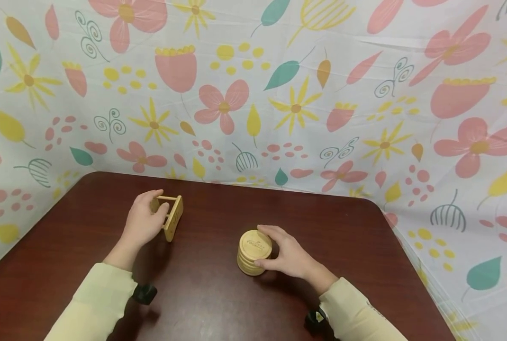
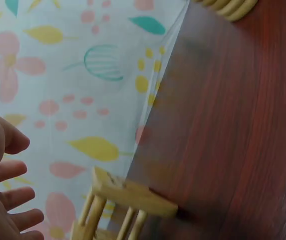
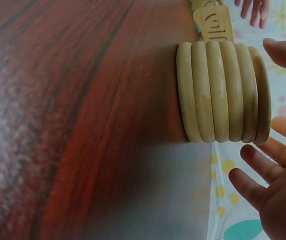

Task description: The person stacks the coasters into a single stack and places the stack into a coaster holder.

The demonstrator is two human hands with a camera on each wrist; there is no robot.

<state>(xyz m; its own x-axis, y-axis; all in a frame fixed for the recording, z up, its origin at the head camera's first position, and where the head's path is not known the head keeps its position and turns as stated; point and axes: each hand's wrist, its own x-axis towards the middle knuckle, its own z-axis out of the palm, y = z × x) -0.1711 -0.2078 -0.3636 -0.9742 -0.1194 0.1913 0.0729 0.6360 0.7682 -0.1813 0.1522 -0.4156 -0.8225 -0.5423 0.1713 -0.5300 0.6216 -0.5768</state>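
Note:
A round stack of light wooden coasters point(image 1: 255, 245), with a marking on its top disc, stands upright on the table. My right hand point(image 1: 288, 251) is around its upper right side, thumb and fingers spread. In the right wrist view the thumb point(image 3: 283, 55) lies just off the top coaster; whether any fingertip touches is unclear. To the left, a small wooden coaster rack point(image 1: 174, 219) with side plates and rods stands on the table. My left hand point(image 1: 144, 217) hovers at its left side, overlapping it in the head view. In the left wrist view the spread fingers point(image 2: 20, 196) show apart from the rack.
The dark red-brown table point(image 1: 211, 293) has rounded far corners. Behind it and along both sides hangs a white cloth point(image 1: 245, 156) printed with flowers and leaves. A dark strapped device point(image 1: 144, 293) sits at the left wrist, another point(image 1: 316, 322) at the right.

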